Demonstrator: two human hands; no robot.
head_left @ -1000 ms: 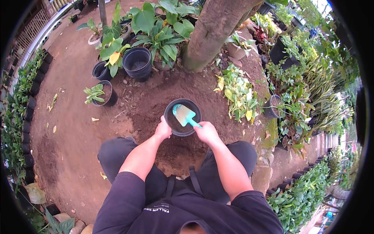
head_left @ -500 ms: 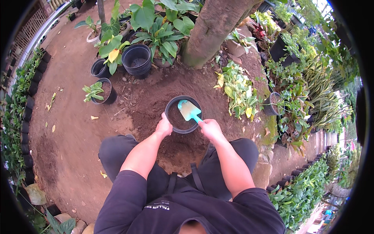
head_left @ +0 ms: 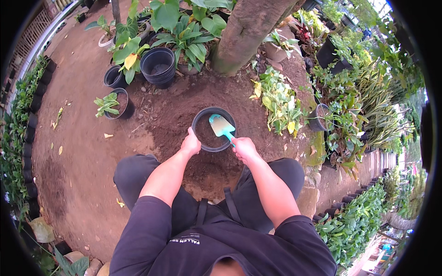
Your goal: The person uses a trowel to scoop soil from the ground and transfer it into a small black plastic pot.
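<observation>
A round black plant pot (head_left: pixel 196 120) with dark soil in it stands in front of me on loose brown soil (head_left: pixel 170 131). My left hand (head_left: pixel 190 143) grips the pot's left rim, thumb up along the edge. In my right hand (head_left: pixel 244 149) is the handle of a turquoise hand trowel (head_left: pixel 220 124), fingers closed round it at the pot's right rim. The trowel's blade, worn to a tan colour in its middle, lies over the pot's opening, tip toward the far left. Whether the blade touches the soil inside, I cannot tell.
Beyond the pot, a stack of black pots (head_left: pixel 158 66) stands near a tree trunk (head_left: pixel 239 37). A small potted plant (head_left: pixel 120 105) is at the left. Cut leafy vines (head_left: pixel 281 103) lie at the right, beside another black pot (head_left: pixel 318 118). Rows of potted plants line both sides.
The whole view has shifted slightly, so the pot and hands sit a little higher and further left. Both hands keep their grip; the trowel stays over the pot.
</observation>
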